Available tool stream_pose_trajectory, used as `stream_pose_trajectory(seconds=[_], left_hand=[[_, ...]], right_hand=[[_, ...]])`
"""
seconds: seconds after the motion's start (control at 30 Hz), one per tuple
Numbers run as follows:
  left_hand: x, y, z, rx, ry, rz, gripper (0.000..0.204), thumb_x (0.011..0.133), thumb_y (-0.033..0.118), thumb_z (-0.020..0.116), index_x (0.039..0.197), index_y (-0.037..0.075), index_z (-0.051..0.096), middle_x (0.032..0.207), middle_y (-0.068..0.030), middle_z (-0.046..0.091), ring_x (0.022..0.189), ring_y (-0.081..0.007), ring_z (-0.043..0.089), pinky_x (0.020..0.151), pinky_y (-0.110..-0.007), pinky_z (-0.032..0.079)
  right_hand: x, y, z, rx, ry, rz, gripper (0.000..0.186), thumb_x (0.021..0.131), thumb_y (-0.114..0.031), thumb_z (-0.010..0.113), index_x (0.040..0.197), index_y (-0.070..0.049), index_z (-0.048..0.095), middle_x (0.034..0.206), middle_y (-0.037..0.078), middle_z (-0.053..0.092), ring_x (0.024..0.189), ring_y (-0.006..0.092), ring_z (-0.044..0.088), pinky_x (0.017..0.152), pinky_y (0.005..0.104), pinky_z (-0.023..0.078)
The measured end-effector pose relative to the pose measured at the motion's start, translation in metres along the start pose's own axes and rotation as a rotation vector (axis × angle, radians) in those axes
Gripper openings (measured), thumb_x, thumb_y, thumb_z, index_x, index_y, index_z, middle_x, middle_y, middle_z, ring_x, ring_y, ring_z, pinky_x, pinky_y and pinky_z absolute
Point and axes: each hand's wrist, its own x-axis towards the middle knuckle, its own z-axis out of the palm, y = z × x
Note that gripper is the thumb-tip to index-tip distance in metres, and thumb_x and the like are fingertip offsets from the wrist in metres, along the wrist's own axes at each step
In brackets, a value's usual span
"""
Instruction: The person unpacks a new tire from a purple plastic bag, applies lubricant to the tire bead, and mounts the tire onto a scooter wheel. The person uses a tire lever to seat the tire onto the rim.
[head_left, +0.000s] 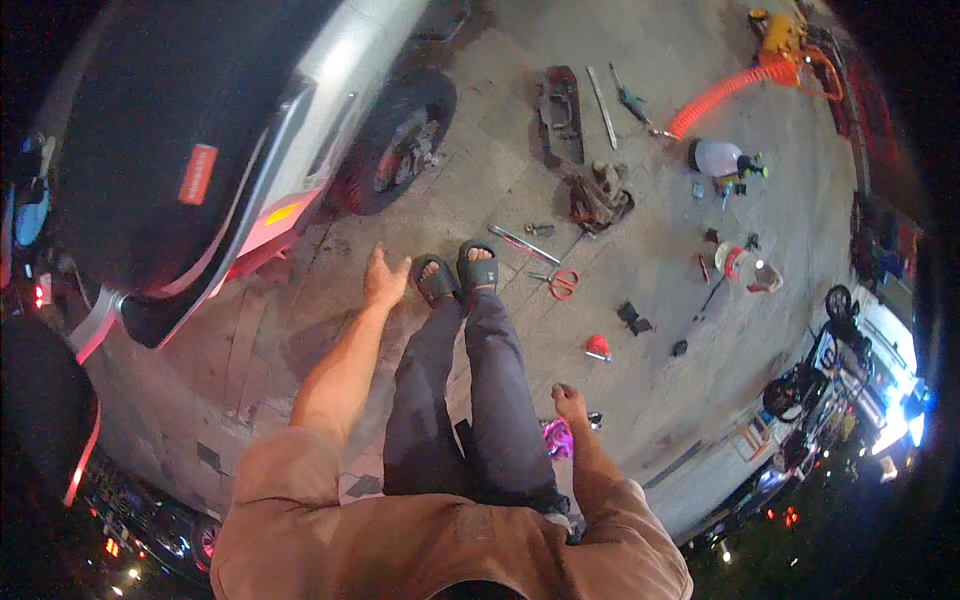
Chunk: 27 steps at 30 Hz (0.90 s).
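Observation:
My left hand (384, 280) is stretched forward beside the vehicle's wheel (405, 140), its thumb and fingers apart, holding nothing. At my right side, my right hand (570, 402) hangs with its fingers curled in; anything inside them is too small to make out. A shiny pink-purple thing (558, 438) shows just below that hand, and I cannot tell whether they touch. My sandalled feet (478, 268) stand on the paving. Ahead of them lie red-handled scissors (563, 284) and a thin metal rod (520, 243).
The vehicle (345, 70) fills the left. On the ground ahead are a dark tray-like part (560, 115), a crumpled brown cloth (600, 198), a spray bottle (714, 160) and a coiled orange air hose (720, 97). A red-and-white piece (598, 347) lies to the right; motorbikes (800, 390) stand farther off.

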Motion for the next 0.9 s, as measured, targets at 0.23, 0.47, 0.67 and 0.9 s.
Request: stream_pose_trajectory(seconds=[0.23, 0.47, 0.67, 0.9], left_hand=[[0.046, 0.014, -0.003, -0.022, 0.018, 0.088, 0.075, 0.079, 0.027, 0.07, 0.137, -0.005, 0.034, 0.136, -0.0263, 0.043, 0.127, -0.037, 0.042, 0.106, -0.04, 0.033], [0.07, 0.006, -0.008, 0.013, 0.166, 0.174, 0.076, 0.081, 0.034, 0.068, 0.139, -0.001, 0.034, 0.139, -0.0258, 0.04, 0.13, -0.037, 0.039, 0.107, -0.042, 0.031], [0.061, 0.013, 0.003, -0.311, 0.065, 0.187, 0.074, 0.089, 0.043, 0.058, 0.143, 0.001, 0.03, 0.143, -0.0231, 0.038, 0.131, -0.0326, 0.039, 0.107, -0.037, 0.031], [0.061, 0.048, 0.063, -0.257, -0.064, 0.077, 0.07, 0.094, 0.046, 0.048, 0.144, 0.001, 0.028, 0.146, -0.0205, 0.034, 0.134, -0.0305, 0.035, 0.109, -0.037, 0.028]], right_hand=[[-0.04, 0.069, -0.009, -0.119, 0.097, 0.036, 0.037, 0.089, -0.035, 0.056, 0.098, 0.0, 0.066, 0.083, 0.014, 0.067, 0.08, 0.0216, 0.064, 0.074, 0.0347, 0.049], [-0.015, 0.029, -0.029, -0.074, 0.076, 0.089, 0.037, 0.089, -0.033, 0.055, 0.106, -0.002, 0.066, 0.091, 0.017, 0.069, 0.09, 0.0258, 0.066, 0.081, 0.0361, 0.049], [0.071, -0.055, -0.037, 0.024, 0.151, -0.205, 0.039, 0.088, -0.034, 0.055, 0.115, -0.005, 0.061, 0.104, 0.02, 0.066, 0.1, 0.0326, 0.064, 0.086, 0.0385, 0.049], [0.228, -0.148, -0.04, 0.012, 0.099, -0.269, 0.042, 0.089, -0.036, 0.053, 0.115, -0.005, 0.061, 0.102, 0.021, 0.065, 0.099, 0.0365, 0.062, 0.086, 0.0408, 0.048]])
